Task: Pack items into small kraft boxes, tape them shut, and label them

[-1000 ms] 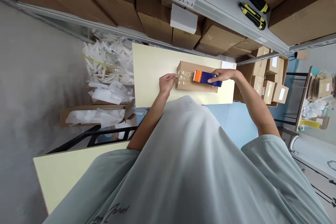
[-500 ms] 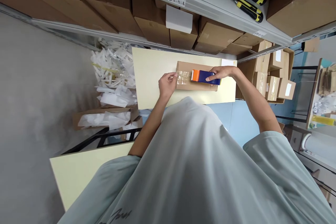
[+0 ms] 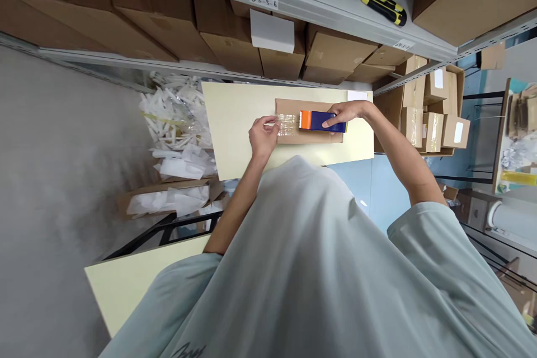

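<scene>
A long brown cardboard box [image 3: 308, 105] lies flat on the pale yellow tabletop [image 3: 235, 140]. Clear tape [image 3: 287, 125] shines across its left part. My right hand [image 3: 349, 113] is wrapped round a dark blue tape dispenser [image 3: 315, 121], whose orange toothed end points left over the box top. The thumb lies on the dispenser's near side; the other fingers are partly hidden behind it. My left hand [image 3: 263, 137] is closed at the box's left end, with curled fingertips against the edge beside the tape.
Shelves of brown cartons [image 3: 235, 45] stand along the far side of the table. Several cutters [image 3: 382, 4] lie on the upper shelf. White packing scraps [image 3: 176, 117] are heaped at left. Small boxes [image 3: 432, 128] sit in a large carton at right. A white label [image 3: 357, 95] rests at the table's far right.
The whole view has shifted slightly, so table, box and hands appear a little further left. Both hands keep nearly the same place on the box and dispenser.
</scene>
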`<state>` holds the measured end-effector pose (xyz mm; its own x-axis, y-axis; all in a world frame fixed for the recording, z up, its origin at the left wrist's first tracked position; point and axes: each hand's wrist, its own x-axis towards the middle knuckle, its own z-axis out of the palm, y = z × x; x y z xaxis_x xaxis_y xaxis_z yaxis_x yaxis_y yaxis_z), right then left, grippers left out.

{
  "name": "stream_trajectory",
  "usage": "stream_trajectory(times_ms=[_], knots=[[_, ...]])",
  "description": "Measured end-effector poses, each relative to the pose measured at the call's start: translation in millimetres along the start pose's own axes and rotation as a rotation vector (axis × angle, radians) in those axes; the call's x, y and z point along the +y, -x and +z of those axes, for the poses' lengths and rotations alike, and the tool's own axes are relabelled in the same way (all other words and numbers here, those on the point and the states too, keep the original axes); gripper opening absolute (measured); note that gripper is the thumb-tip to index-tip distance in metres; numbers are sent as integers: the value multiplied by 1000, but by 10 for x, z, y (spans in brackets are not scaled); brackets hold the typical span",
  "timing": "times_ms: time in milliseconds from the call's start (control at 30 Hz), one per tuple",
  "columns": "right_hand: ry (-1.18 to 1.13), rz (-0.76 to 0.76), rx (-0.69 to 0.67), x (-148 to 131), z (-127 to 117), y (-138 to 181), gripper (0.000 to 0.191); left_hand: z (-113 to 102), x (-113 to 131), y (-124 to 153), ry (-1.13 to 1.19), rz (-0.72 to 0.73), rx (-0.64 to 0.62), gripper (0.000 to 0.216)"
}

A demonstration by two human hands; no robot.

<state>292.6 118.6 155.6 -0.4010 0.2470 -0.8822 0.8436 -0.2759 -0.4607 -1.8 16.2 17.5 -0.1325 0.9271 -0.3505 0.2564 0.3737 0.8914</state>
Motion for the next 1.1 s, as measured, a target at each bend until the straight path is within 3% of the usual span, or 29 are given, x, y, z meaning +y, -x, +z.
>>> stream_trajectory(times_ms=[367, 600, 1100], knots=[[-12, -53, -36, 76, -38, -65, 76, 19, -1, -33, -42, 1, 4, 18], [-27, -17, -25, 87, -9, -106, 72, 19, -44, -47, -56, -1, -4, 20], [53, 61, -4, -3, 35, -61, 82, 58, -224, -112, 5, 49, 14, 21]])
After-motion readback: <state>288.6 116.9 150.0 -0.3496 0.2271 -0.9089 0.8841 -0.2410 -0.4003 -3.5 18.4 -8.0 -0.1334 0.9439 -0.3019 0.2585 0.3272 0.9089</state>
